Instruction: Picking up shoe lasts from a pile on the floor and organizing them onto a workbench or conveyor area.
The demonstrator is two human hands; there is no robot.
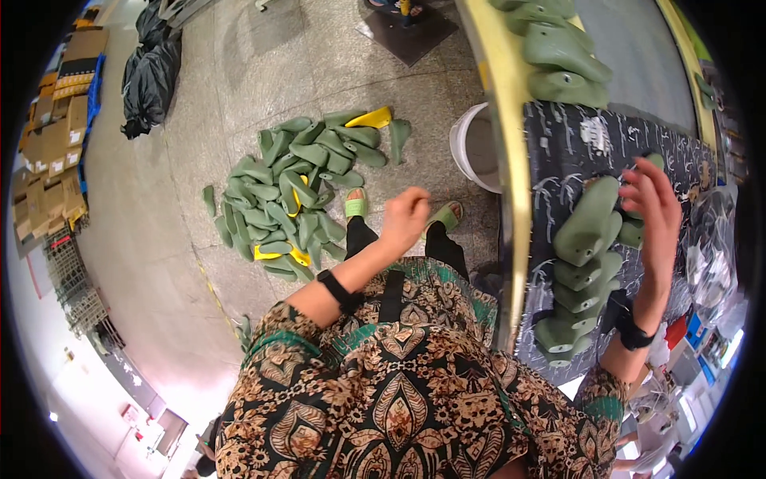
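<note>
My right hand [656, 206] is over the dark bench top [546, 195] at the right, its fingers apart and slightly bent. Close to its left stands a row of green shoe lasts [588, 219], overlapping one another. More green lasts [631, 234] show partly behind that hand; whether the fingertips touch one cannot be told. My left hand [407, 211] hangs in front of my body above the floor, fingers curled in, with nothing showing in it. Beyond it to the left, a large heap of green shoe lasts [279, 184] covers part of the floor, with a few yellow lasts [369, 118] among them.
A white bucket [472, 148] stands against the bench's yellow edge [517, 172]. Further lasts [565, 52] lie at the bench's far end. Clear plastic bags [712, 247] lie at its right side. A black bag [152, 76] and stacked cardboard boxes [56, 144] are at far left.
</note>
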